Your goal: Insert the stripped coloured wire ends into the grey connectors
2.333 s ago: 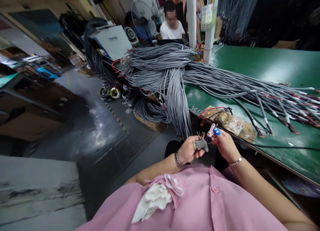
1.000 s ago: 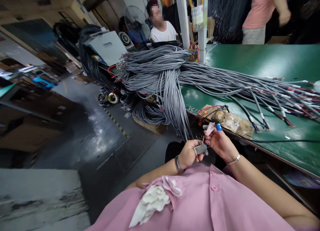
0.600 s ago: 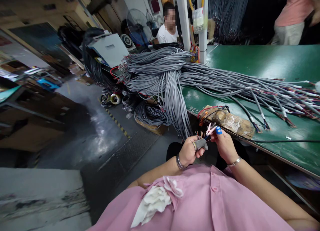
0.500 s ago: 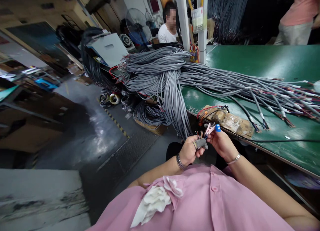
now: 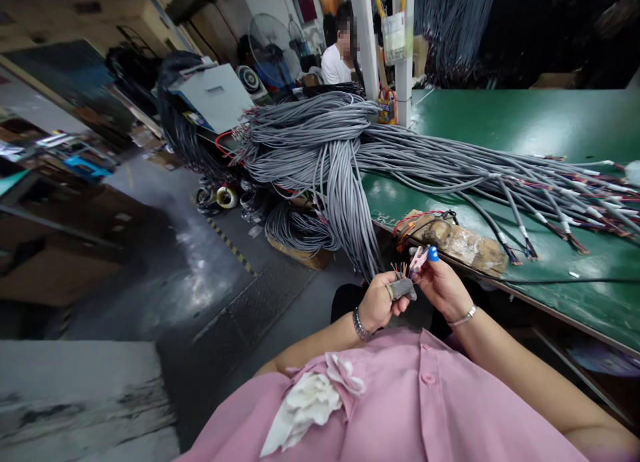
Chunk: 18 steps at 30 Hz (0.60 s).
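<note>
My left hand (image 5: 376, 303) is closed around a cable end whose thin coloured wires (image 5: 400, 271) fan upward. A grey wrapping (image 5: 402, 289) lies at its thumb; whether it is a thumb cover or cable sheath is unclear. Close beside it, my right hand (image 5: 444, 290) pinches a small pale-pink piece (image 5: 418, 259) at the wires. A blue cap (image 5: 433, 254) shows at a fingertip of that hand. What kind of thing the pink piece is cannot be made out. Both hands are in front of my chest, by the bench's near edge.
Many grey cables (image 5: 320, 145) lie heaped across the green bench (image 5: 500, 119), stripped ends toward the right. A taped brown block (image 5: 453, 242) with red and black leads sits at the near edge. A white post (image 5: 404, 62) rises behind; a person in white (image 5: 336, 65) is beyond it.
My right hand has shifted slightly left with the pink piece, closer to the wires. My left hand stays almost still. The person in the salmon top at the back right has left the view.
</note>
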Available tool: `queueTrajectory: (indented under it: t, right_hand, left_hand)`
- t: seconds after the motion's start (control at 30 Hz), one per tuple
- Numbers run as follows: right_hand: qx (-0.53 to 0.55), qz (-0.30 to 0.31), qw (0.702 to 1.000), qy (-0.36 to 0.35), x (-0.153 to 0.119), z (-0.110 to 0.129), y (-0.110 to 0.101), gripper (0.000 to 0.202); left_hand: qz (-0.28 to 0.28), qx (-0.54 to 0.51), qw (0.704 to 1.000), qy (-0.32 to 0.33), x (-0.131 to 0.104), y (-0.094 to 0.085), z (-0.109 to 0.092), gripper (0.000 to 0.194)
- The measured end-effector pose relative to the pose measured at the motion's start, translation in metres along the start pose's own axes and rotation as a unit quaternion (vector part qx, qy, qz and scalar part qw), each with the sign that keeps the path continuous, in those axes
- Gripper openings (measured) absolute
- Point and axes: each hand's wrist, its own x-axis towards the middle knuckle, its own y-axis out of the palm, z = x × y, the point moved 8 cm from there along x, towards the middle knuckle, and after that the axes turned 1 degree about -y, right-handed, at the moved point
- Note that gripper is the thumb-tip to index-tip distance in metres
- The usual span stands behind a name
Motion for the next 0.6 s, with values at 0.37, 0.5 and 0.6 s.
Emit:
queueTrajectory:
  t: [0.37, 0.5, 0.6]
  right_hand:
    - [0.001, 0.013, 1.0, 0.01, 0.001, -0.005, -0.002, 0.035]
    - [0.002, 0.027, 0.999, 0.029, -0.004, -0.007, 0.003, 0.036]
    - [0.006, 0.043, 0.999, 0.029, -0.009, -0.004, 0.008, 0.033]
  left_hand:
    - [-0.001, 0.028, 0.999, -0.026, 0.006, 0.001, 0.007, 0.034]
    - [-0.017, 0.031, 0.999, -0.024, 0.0, -0.001, 0.004, 0.036]
    - [-0.014, 0.039, 0.999, -0.024, -0.006, -0.003, 0.005, 0.037]
